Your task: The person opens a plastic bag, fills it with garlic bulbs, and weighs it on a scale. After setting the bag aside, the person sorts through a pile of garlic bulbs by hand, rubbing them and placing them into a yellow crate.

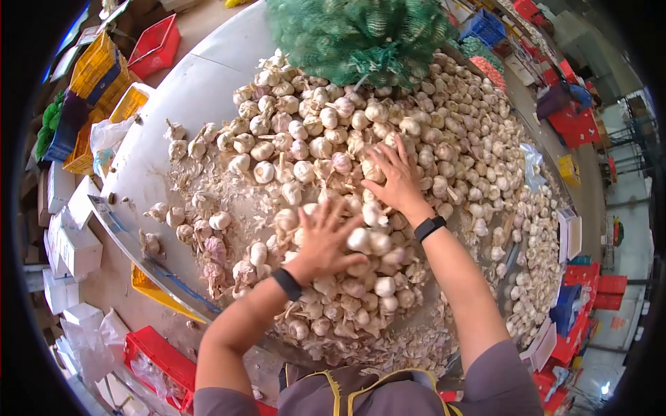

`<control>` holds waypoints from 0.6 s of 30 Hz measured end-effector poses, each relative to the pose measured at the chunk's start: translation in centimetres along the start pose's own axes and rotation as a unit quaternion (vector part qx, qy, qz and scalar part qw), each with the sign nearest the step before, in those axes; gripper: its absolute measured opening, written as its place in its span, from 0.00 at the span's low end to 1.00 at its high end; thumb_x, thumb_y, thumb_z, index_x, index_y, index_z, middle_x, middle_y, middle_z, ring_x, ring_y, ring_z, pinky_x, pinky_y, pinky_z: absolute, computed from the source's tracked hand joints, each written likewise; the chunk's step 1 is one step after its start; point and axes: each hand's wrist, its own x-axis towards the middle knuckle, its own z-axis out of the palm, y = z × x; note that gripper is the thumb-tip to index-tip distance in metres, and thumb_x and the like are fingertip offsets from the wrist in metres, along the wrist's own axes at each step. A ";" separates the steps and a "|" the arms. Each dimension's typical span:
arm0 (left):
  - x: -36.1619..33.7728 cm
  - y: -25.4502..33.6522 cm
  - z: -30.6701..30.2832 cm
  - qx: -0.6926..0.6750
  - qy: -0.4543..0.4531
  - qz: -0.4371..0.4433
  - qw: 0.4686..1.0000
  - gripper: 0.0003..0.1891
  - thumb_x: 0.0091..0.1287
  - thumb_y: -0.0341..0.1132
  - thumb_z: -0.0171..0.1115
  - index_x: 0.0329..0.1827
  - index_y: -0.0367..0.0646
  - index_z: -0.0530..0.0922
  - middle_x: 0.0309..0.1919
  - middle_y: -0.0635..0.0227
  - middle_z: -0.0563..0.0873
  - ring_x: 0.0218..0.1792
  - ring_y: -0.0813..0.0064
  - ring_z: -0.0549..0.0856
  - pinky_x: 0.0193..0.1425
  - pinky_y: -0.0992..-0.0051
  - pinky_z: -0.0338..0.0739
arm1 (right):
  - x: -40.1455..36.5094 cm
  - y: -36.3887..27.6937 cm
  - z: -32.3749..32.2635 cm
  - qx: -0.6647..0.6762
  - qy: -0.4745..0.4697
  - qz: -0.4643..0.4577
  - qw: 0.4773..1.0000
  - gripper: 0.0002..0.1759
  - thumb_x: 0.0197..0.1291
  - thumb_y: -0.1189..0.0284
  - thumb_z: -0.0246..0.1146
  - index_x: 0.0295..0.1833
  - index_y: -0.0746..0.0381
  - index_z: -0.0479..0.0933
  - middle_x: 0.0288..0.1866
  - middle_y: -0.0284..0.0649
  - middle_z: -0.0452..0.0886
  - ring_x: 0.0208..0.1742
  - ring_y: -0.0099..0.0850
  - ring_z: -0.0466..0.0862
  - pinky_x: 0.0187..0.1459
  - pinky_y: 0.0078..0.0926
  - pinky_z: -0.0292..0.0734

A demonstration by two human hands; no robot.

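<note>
Both hands are over a large heap of garlic bulbs [326,305] on a pale metal table [180,93]. My left hand [322,239] lies palm down over the near part of the heap, its fingers spread and slightly blurred. Farther up and to the right, my right hand [395,177] rests on bulbs with fingers apart, one garlic bulb [372,169] beside its thumb. Neither hand is closed around a bulb. Loose papery skins [243,201] are scattered on the tabletop. A dark band circles each wrist.
A green mesh sack [357,41] full of garlic stands at the far side of the heap. Yellow crates [97,69], a red crate [154,47] and white boxes [73,246] line the left. A red bin [161,364] sits at lower left. Another person [555,100] is at the far right.
</note>
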 end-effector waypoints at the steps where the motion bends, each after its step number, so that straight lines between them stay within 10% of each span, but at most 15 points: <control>1: 0.2 1.5 2.1 -0.016 0.014 0.020 1.000 0.49 0.60 0.82 0.42 0.81 0.69 0.55 0.83 0.60 0.39 0.82 0.48 0.35 0.71 0.26 0.18 | -1.8 0.6 0.0 -0.019 -0.012 0.007 1.000 0.39 0.58 0.49 0.69 0.75 0.43 0.68 0.77 0.39 0.64 0.85 0.45 0.43 0.78 0.66 0.44; 8: -3.0 6.9 5.5 -0.080 -0.152 0.197 0.965 0.47 0.64 0.76 0.48 0.83 0.71 0.46 0.83 0.57 0.37 0.81 0.43 0.42 0.71 0.22 0.44 | -18.9 4.0 -0.3 -0.052 -0.085 0.125 0.987 0.39 0.69 0.41 0.53 0.79 0.48 0.61 0.83 0.42 0.52 0.82 0.50 0.54 0.79 0.60 0.32; 9: -2.6 7.7 2.6 -0.126 -0.162 0.188 0.961 0.44 0.64 0.66 0.60 0.82 0.67 0.54 0.82 0.53 0.43 0.80 0.40 0.49 0.73 0.27 0.53 | -21.1 4.1 -0.4 -0.065 -0.091 0.138 0.984 0.41 0.69 0.41 0.53 0.81 0.47 0.57 0.84 0.43 0.49 0.82 0.51 0.54 0.79 0.59 0.38; 12: 1.6 4.5 1.8 -0.063 0.090 0.177 0.978 0.44 0.56 0.43 0.74 0.78 0.58 0.63 0.79 0.52 0.58 0.76 0.47 0.62 0.76 0.44 0.61 | -26.2 4.7 -0.9 0.123 -0.097 0.192 0.969 0.41 0.69 0.40 0.52 0.81 0.48 0.56 0.85 0.43 0.47 0.82 0.51 0.52 0.79 0.56 0.45; 18: 9.7 -0.8 -0.4 0.069 0.185 -0.052 0.979 0.37 0.66 0.52 0.64 0.79 0.62 0.62 0.80 0.55 0.54 0.79 0.48 0.57 0.76 0.33 0.47 | -25.9 6.9 -3.7 0.124 0.054 0.228 0.964 0.23 0.66 0.68 0.63 0.66 0.59 0.75 0.69 0.45 0.73 0.69 0.48 0.72 0.67 0.43 0.71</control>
